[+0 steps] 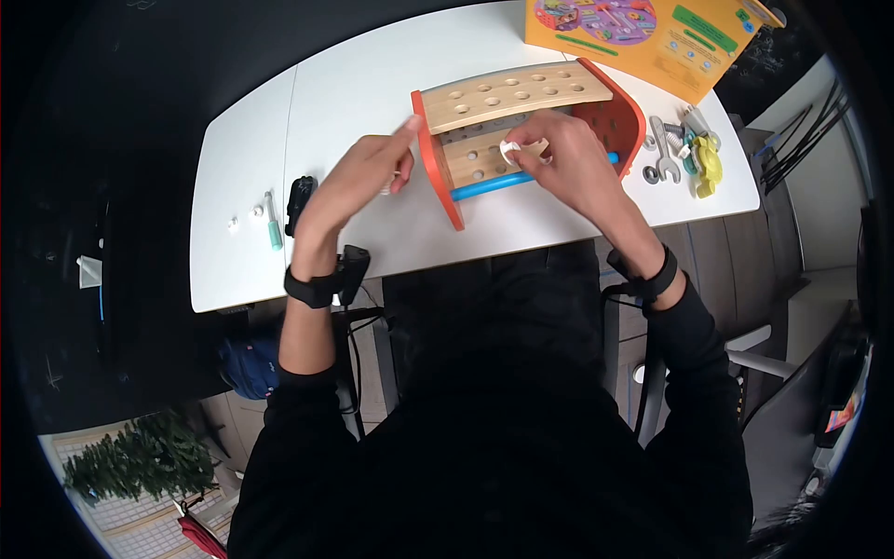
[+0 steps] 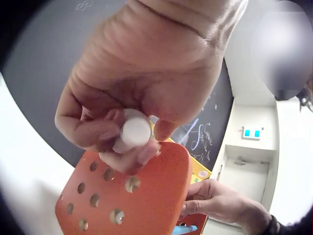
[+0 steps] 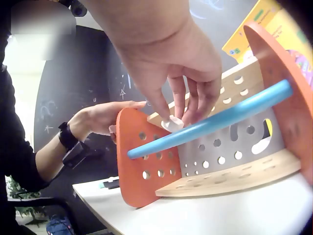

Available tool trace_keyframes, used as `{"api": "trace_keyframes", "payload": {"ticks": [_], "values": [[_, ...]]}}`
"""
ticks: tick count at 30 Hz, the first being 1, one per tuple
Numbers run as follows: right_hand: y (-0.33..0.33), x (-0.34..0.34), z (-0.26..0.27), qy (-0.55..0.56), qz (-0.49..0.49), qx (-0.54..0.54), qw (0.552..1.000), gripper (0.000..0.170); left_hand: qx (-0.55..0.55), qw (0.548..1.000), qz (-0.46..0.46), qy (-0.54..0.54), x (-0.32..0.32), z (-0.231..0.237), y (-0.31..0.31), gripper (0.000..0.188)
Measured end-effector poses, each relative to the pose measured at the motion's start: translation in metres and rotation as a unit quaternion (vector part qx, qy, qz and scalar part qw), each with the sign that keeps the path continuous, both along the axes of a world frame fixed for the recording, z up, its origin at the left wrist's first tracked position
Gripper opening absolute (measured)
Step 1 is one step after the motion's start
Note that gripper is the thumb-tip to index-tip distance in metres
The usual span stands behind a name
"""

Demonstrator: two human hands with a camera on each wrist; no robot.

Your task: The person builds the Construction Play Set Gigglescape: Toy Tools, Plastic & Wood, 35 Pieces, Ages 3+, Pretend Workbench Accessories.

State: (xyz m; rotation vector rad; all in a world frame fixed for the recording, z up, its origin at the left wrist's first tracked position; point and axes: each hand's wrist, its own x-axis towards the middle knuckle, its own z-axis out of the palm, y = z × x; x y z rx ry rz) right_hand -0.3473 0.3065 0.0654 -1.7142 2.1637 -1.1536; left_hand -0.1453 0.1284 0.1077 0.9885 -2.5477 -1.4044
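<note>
A toy toolbox with orange side panels, perforated wooden boards and a blue rod stands on the table. My right hand reaches in over the rod, pinching a small white plastic piece between thumb and fingers. At the left panel, my left hand has its index finger stretched to the panel's upper edge. Its other fingers curl round a white round-ended piece, partly hidden by the fingers. In the left wrist view that hand is just outside the holed orange panel.
To the right lie a grey toy wrench and yellow toy parts. A yellow printed box stands behind them. On the left are a green-handled screwdriver, a black object and small white pieces.
</note>
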Motion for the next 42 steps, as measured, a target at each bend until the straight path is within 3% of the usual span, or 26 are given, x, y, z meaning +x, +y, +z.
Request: {"api": "trace_keyframes", "payload": {"ticks": [2,4,5,8,13,20,22,28,30,38,42], "values": [[-0.008,-0.005,-0.002,0.002,-0.011,0.022,1.000,0.010,0.006,1.000,-0.011,-0.003,0.010,-0.005,-0.012,0.054],[-0.021,-0.008,-0.010,-0.123,0.035,0.068,0.990,0.012,-0.008,0.999,0.029,0.026,0.014,-0.030,-0.024,0.040],[-0.028,-0.007,-0.016,-0.122,0.035,0.066,0.990,0.012,0.037,0.997,0.033,0.060,0.014,-0.038,-0.027,0.025],[-0.048,0.000,-0.028,-0.189,0.048,0.086,0.977,0.014,0.082,0.985,0.088,0.122,0.006,-0.068,-0.029,0.019],[-0.067,0.010,-0.035,-0.043,0.047,0.084,0.994,0.021,0.157,0.966,0.123,0.162,-0.010,-0.094,-0.028,0.026],[-0.086,0.024,-0.044,-0.041,0.035,0.038,0.998,0.022,0.087,0.982,0.116,0.121,-0.024,-0.093,-0.016,0.023],[-0.088,0.026,-0.052,-0.005,0.023,-0.027,0.999,0.021,0.083,0.984,0.114,0.113,-0.024,-0.093,-0.012,0.022],[-0.085,0.022,-0.049,-0.116,0.002,0.040,0.992,0.020,0.047,0.988,0.113,0.092,-0.027,-0.090,-0.004,0.021],[-0.084,0.023,-0.044,-0.114,-0.004,0.053,0.992,0.020,0.099,0.974,0.127,0.161,-0.029,-0.090,0.002,0.022],[-0.087,0.020,-0.045,-0.124,0.036,0.111,0.985,0.030,0.096,0.974,0.144,0.147,-0.027,-0.094,-0.008,0.023],[-0.088,0.023,-0.044,-0.094,0.065,0.074,0.991,0.036,0.138,0.961,0.144,0.190,-0.025,-0.110,-0.019,0.020]]}}
